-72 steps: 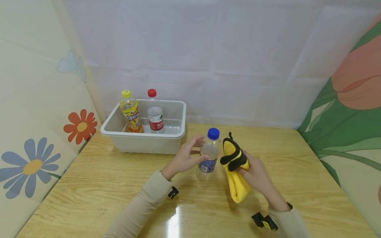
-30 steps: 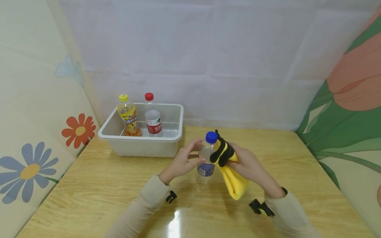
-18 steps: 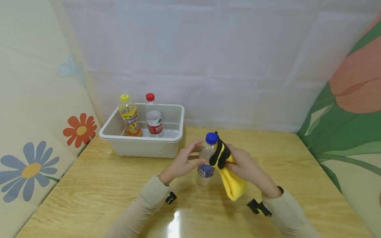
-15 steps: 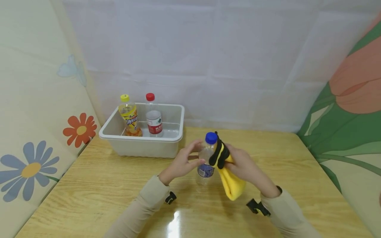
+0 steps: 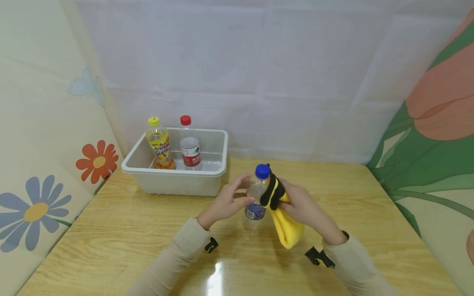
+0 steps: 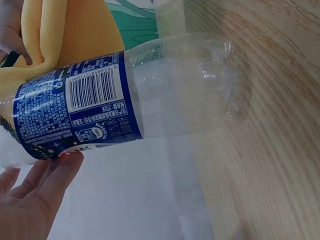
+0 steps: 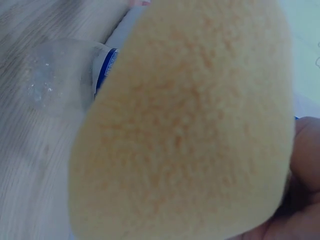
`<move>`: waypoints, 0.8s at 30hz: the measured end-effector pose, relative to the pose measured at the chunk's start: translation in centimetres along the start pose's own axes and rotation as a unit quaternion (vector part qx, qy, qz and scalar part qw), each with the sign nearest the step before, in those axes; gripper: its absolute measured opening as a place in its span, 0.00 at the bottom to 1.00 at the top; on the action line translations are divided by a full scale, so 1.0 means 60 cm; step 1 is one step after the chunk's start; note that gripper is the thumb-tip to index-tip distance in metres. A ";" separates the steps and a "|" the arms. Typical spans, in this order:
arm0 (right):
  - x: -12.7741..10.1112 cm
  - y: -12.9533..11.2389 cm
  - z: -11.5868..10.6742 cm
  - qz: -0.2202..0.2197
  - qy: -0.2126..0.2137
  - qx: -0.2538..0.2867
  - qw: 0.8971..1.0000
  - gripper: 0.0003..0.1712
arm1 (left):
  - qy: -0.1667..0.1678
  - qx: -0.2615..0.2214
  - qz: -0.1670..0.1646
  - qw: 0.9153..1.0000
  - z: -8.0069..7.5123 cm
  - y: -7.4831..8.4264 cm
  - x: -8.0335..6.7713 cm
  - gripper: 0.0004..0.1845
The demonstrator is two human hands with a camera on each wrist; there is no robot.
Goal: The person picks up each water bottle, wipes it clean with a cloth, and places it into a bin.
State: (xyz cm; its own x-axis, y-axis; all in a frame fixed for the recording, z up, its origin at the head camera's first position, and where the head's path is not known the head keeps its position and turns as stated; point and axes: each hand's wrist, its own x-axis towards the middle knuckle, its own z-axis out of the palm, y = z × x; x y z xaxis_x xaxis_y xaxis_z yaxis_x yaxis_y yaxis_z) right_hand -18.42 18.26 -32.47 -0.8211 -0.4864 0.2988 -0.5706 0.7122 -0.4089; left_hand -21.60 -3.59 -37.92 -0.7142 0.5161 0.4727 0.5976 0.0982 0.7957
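A clear plastic bottle (image 5: 255, 201) with a blue cap and blue label (image 6: 75, 115) stands on the wooden table (image 5: 148, 230). My left hand (image 5: 228, 200) holds its left side, fingertips (image 6: 65, 162) on the label. My right hand (image 5: 301, 207) grips a folded yellow cloth with black trim (image 5: 281, 213) and presses it against the bottle's right side, just under the cap. In the right wrist view the cloth (image 7: 190, 130) fills most of the frame, with the bottle (image 7: 65, 75) behind it.
A white plastic bin (image 5: 174, 181) stands at the back left and holds a yellow-capped orange drink bottle (image 5: 160, 144) and a red-capped water bottle (image 5: 190, 144). White sheeting forms the back wall, and flower-printed panels close in both sides.
My right hand has brought the yellow cloth from beside the bottle up against its right side. The left hand has stayed on the bottle.
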 end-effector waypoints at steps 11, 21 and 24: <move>-0.005 0.003 0.009 0.027 0.005 0.028 0.999 0.26 | 0.002 -0.001 0.013 1.000 0.002 -0.004 0.000 0.31; -0.010 0.017 0.038 0.027 0.043 0.037 0.998 0.29 | 0.008 -0.006 0.009 1.000 0.002 -0.003 -0.001 0.31; -0.011 0.020 0.043 0.024 0.049 0.039 0.998 0.29 | 0.009 -0.004 0.011 1.000 0.002 -0.004 -0.002 0.31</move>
State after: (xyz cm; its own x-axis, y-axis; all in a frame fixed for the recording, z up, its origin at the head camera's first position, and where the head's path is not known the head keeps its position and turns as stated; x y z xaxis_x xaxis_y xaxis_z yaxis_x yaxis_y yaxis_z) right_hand -18.56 18.12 -35.39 -0.8445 -0.3982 0.3582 -0.5330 0.6896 -0.4903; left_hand -21.61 -3.56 -38.19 -0.7076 0.5021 0.4972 0.6102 0.0793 0.7883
